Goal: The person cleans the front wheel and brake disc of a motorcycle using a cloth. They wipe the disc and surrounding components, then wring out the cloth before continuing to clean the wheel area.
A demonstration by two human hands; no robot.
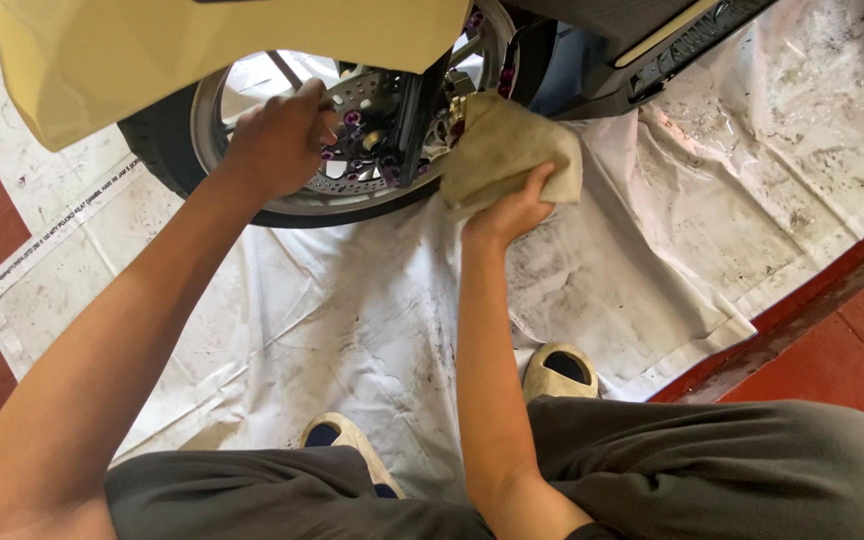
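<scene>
Low against the motorcycle wheel [282, 200], the right hand [512, 212] clutched a tan rag [505, 145], pressing it beside the brake disc [372, 120]. Well apart, the left hand [277, 140] gripped the rim above the stained plastic sheet [612, 290].

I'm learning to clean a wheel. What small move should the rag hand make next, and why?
Probably wipe the rag down along the brake area by the disc: the right hand presses it there, while the left hand grips the wheel.
</scene>
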